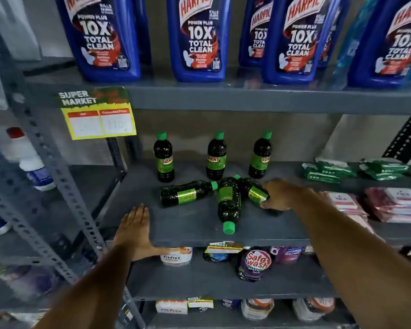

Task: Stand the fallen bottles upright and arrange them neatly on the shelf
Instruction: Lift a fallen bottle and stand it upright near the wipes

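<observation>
Three dark bottles with green caps stand upright at the back of the grey shelf (195, 231): a left one (164, 160), a middle one (216, 157) and a right one (259, 157). In front of them three more lie on their sides: one pointing right (185, 193), one with its cap toward me (228, 205), and one (253, 191) under my right hand (281, 195), which is closed around its lower end. My left hand (134, 230) rests flat and open on the shelf's front left corner, holding nothing.
Large blue cleaner bottles (197, 39) line the shelf above. Green packets (328, 170) and pink packs (394, 205) lie to the right on the same shelf. A yellow price tag (100, 122) hangs at the upper left. Pouches and tubs (254, 260) fill the shelf below.
</observation>
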`<act>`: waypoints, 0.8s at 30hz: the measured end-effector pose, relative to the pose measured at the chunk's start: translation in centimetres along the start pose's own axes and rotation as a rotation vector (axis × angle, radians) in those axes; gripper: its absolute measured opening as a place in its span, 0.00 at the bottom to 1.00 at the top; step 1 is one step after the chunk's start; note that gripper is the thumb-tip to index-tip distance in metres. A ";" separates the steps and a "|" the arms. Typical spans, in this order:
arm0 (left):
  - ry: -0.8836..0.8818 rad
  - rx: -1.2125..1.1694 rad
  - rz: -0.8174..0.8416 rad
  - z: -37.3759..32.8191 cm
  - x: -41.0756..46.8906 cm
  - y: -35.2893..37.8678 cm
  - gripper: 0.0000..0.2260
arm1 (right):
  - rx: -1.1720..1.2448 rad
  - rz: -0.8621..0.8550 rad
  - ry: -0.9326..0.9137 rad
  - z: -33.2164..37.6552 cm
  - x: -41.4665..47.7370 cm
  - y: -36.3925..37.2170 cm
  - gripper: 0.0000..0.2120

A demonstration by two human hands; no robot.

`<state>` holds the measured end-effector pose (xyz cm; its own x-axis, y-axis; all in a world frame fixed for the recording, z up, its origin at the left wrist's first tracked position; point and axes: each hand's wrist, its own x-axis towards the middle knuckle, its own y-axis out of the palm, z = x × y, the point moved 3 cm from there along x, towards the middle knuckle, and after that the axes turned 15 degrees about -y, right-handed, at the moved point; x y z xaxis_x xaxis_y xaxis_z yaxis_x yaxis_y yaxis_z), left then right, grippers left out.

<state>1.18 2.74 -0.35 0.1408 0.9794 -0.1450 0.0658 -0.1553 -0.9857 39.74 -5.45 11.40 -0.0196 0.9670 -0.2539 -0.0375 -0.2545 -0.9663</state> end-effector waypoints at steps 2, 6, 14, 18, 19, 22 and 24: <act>-0.017 0.019 -0.043 -0.1 0.3 0.1 0.71 | 0.067 -0.036 0.032 -0.8 1.0 0.3 0.31; -0.024 0.032 -0.078 0.1 0.4 0.5 0.70 | 0.159 -0.004 0.082 -2.1 2.6 1.2 0.30; 0.002 -0.016 -0.079 -0.1 0.8 -1.0 0.73 | 0.288 0.026 0.098 -3.1 5.2 2.8 0.39; 0.013 0.033 -0.091 0.4 1.3 0.0 0.72 | 0.291 -0.043 0.125 -3.3 5.6 3.5 0.36; 0.014 0.036 -0.088 0.4 1.4 0.0 0.72 | 0.304 -0.067 0.137 -3.3 5.6 3.7 0.33; 0.009 0.015 -0.068 0.4 1.5 0.1 0.71 | 0.389 -0.139 0.192 -3.4 5.3 4.2 0.26; 0.014 0.023 -0.072 0.4 1.5 0.1 0.71 | 0.448 -0.205 0.242 -3.6 4.9 4.4 0.22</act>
<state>1.03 4.21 -0.74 0.1505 0.9859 -0.0726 0.0539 -0.0815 -0.9952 43.11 -1.82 5.76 0.2610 0.9584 -0.1154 -0.4396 0.0115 -0.8981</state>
